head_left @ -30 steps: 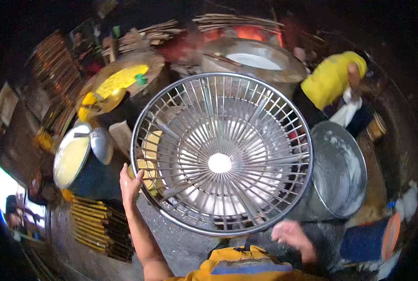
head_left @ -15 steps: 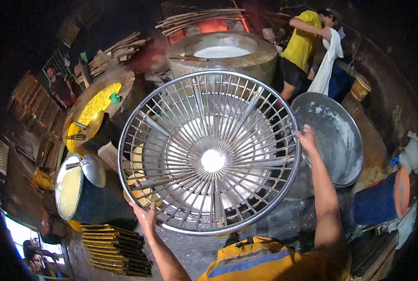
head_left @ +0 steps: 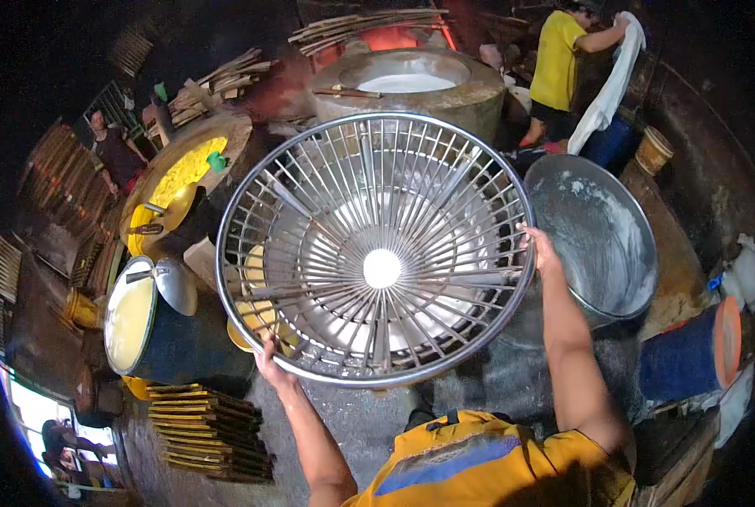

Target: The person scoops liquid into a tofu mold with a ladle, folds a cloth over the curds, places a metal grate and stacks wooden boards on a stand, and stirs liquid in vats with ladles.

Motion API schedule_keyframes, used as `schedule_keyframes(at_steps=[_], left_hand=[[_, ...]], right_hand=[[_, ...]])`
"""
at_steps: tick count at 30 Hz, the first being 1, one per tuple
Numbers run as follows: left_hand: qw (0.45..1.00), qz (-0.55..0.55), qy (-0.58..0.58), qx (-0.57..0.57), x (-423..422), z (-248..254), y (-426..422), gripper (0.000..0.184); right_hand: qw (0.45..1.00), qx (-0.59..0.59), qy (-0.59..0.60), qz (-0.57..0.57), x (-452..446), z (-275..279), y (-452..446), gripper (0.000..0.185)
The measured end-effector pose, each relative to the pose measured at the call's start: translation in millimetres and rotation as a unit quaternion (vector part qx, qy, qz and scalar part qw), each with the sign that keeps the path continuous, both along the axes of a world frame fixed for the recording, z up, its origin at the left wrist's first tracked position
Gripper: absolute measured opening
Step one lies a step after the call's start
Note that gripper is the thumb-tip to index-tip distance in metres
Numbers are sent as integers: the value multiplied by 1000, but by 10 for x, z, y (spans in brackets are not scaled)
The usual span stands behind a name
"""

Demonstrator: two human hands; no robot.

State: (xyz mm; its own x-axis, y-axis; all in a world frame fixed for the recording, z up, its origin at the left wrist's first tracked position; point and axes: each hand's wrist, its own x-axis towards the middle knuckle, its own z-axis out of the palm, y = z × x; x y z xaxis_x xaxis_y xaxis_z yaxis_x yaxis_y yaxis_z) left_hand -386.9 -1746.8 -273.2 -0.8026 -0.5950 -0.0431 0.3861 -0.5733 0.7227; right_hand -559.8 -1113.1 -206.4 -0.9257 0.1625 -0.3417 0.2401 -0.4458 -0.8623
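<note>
A large round metal-barred basket point(head_left: 377, 381) fills the middle of the view, its bars running in to a bright round centre. My left hand point(head_left: 278, 369) grips the near-left part of its rim. On the right side, my right hand point(head_left: 543, 250) is closed around the rim, fingertips between the bars. Through the bars shows a wide vat holding white liquid point(head_left: 343, 325); I cannot tell whether the basket touches it. Close by on the left is a blue barrel point(head_left: 193, 345) with pale yellow liquid, a metal ladle point(head_left: 176, 287) at its edge.
A big grey metal basin point(head_left: 597, 237) with white residue stands right. Behind are a stone vat point(head_left: 411, 106) and a person in a yellow shirt point(head_left: 555, 59) lifting white cloth point(head_left: 610, 89). Stacked wooden slats point(head_left: 208, 433) sit lower left; a blue bin point(head_left: 681, 359) lies right.
The basket has shifted slightly up in view and its near rim has risen, both hands moving with it. The person behind has raised the white cloth higher.
</note>
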Motion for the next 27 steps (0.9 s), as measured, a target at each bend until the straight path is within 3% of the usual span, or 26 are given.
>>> schedule_keyframes(at_steps=[4, 6, 8, 9, 11, 13, 14, 15, 16, 18, 22, 25, 27], left_hand=[[996, -56, -63, 38, -188, -331, -484, 20], [982, -149, -81, 78, -179, 129, -453, 21], [981, -158, -109, 1, -444, -90, -867, 22], [983, -141, -19, -118, -346, -96, -752, 29], [941, -145, 136, -272, -37, 358, -496, 48], [887, -191, 157, -390, 96, 523, -570, 61], [856, -198, 145, -454, -26, 489, -838, 61], [821, -202, 136, -517, -140, 452, -1105, 62], [824, -177, 112, -526, 23, 644, -925, 60], [829, -130, 62, -541, 441, 1188, -419, 57], [854, -96, 23, -511, 782, 1479, 182, 59], [867, -91, 18, -489, 974, 1501, 441, 60], [877, -81, 9, -473, 1126, 1504, 534, 62]], right_hand=[[996, -15, 19, -83, 546, -86, -205, 18], [993, -43, 35, -107, 886, 52, -444, 14], [991, -27, 28, -131, 995, -103, -558, 22], [990, -50, 46, -120, 1072, -11, -649, 18], [981, -76, 113, -136, 1028, -80, -699, 6], [977, -40, 92, -190, 966, 93, -759, 6], [980, -65, 105, -157, 673, -140, -654, 6], [969, -76, 225, -65, 8, -643, -591, 8], [954, 27, 284, -91, -299, -876, -552, 10], [936, 102, 322, -102, 35, -720, -524, 14], [956, -26, 284, -75, 374, -259, -412, 19], [940, -27, 331, -74, 685, -541, -188, 20], [970, -74, 226, -50, 1032, -445, -190, 17]])
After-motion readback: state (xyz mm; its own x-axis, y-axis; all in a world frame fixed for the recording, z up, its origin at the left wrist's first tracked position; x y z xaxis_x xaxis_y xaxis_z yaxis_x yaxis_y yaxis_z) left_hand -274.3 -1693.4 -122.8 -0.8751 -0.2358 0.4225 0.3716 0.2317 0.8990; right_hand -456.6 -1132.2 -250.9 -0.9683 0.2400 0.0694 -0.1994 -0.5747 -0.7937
